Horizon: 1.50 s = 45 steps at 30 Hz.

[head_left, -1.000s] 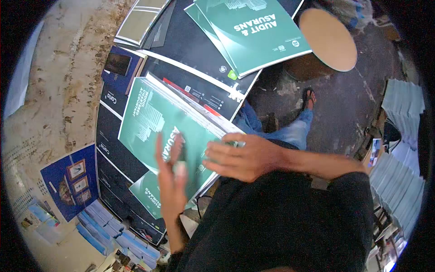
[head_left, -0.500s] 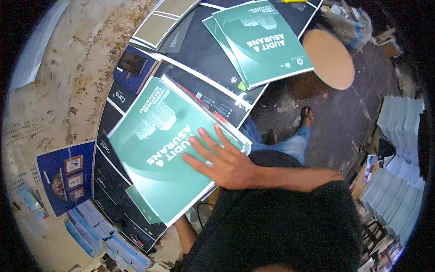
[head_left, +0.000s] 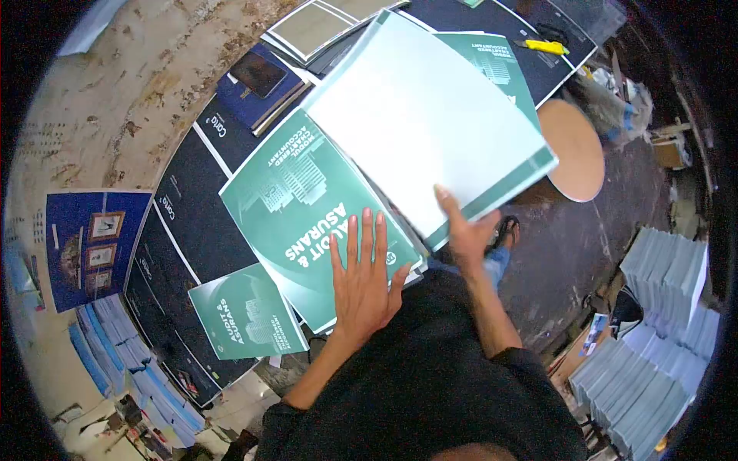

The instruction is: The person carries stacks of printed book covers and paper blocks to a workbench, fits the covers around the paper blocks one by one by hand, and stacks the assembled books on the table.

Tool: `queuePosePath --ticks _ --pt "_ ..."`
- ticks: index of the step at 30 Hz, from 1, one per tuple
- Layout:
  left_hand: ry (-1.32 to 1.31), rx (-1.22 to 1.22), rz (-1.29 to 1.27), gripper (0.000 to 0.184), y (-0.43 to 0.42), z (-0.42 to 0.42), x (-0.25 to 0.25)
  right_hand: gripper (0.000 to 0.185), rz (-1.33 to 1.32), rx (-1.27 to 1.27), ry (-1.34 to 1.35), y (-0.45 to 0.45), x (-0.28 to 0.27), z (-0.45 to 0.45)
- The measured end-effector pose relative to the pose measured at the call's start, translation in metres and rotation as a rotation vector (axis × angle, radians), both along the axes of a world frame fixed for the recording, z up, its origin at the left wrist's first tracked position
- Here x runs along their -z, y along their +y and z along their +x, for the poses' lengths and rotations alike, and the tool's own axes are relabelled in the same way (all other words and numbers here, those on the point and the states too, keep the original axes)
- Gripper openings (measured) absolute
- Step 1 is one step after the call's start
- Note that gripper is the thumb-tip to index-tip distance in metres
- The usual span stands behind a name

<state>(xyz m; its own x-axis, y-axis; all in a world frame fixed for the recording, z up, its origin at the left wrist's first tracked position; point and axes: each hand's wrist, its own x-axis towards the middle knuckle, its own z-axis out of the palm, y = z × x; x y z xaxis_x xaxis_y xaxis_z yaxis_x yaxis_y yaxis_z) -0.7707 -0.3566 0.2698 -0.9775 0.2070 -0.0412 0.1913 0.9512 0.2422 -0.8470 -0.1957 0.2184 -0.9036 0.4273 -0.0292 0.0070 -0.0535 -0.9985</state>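
Upper centre: white-faced booklet (head_left: pixel 430 115), long axis slanting upper-left to lower-right | centre: green booklet (head_left: pixel 277 223) lying alongside | hands apart: our nearer right hand (head_left: pixel 467 240) is gripping the white-faced booklet's lower edge, our left hand (head_left: pixel 361 296) is pressing flat, fingers spread, on the green booklet

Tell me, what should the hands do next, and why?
Perhaps the right hand should lower the white-and-green booklet onto the green booklets beyond: it already overhangs them, and the left hand lies flat on the Audit & Asurans book.
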Motion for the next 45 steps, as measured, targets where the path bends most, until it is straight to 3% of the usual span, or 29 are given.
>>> queuePosePath --ticks 3,5,9,10,12,15,16,18,21,22,23,25,27,29,35,45 --pt "-0.003 0.006 0.005 0.079 -0.002 -0.001 -0.001 0.023 0.067 0.042 0.007 0.031 -0.003 -0.024" --pt "-0.036 0.007 0.013 0.085 0.000 -0.001 -0.003 0.022 0.101 0.117 0.174 0.047 -0.002 -0.039" --pt "-0.024 0.022 0.048 0.098 0.003 0.002 -0.008 0.025 0.559 0.195 0.228 0.077 -0.038 -0.050" --pt "-0.013 0.009 0.082 0.103 0.004 0.001 -0.008 0.025 0.557 0.208 0.207 0.087 -0.039 -0.058" --pt "0.035 -0.007 0.164 0.107 0.006 -0.002 -0.008 0.033 0.802 0.106 0.722 0.110 -0.031 -0.078" --pt "0.108 -0.023 0.183 0.101 0.010 -0.003 -0.004 0.056 1.179 -0.091 0.522 0.142 -0.003 -0.081" --pt "0.133 -0.022 0.146 0.094 0.012 -0.004 -0.003 0.056 1.179 -0.082 0.495 0.154 0.008 -0.085" --pt "0.120 0.010 0.149 0.090 0.009 -0.004 0.002 0.073 1.417 -0.486 0.254 0.170 0.018 -0.090" --pt "0.105 0.049 0.131 0.082 0.011 -0.003 0.000 0.078 1.448 -0.600 0.100 0.175 0.002 -0.083" --pt "0.079 0.050 0.110 0.083 0.011 -0.003 -0.003 0.067 1.526 -0.526 0.205 0.169 -0.007 -0.076" --pt "0.056 0.050 0.091 0.083 0.011 -0.004 -0.005 0.067 1.514 -0.522 0.189 0.155 -0.011 -0.064" --pt "0.011 0.059 0.078 0.083 0.011 -0.006 -0.009 0.045 0.742 -0.497 0.234 0.119 -0.025 -0.038" --pt "-0.030 0.065 0.061 0.083 0.010 -0.007 -0.012 0.025 0.417 -0.550 0.047 0.086 -0.024 -0.012" --pt "-0.057 0.076 0.054 0.083 0.010 -0.008 -0.014 0.017 0.139 -0.661 -0.137 0.064 -0.023 0.007" --pt "-0.121 0.165 0.035 0.077 0.003 -0.012 -0.021 0.022 -0.063 -0.848 -0.261 0.047 -0.010 0.024" --pt "-0.115 0.151 0.086 0.073 0.004 -0.012 -0.027 0.023 -0.085 -0.811 -0.312 0.038 -0.012 0.023"
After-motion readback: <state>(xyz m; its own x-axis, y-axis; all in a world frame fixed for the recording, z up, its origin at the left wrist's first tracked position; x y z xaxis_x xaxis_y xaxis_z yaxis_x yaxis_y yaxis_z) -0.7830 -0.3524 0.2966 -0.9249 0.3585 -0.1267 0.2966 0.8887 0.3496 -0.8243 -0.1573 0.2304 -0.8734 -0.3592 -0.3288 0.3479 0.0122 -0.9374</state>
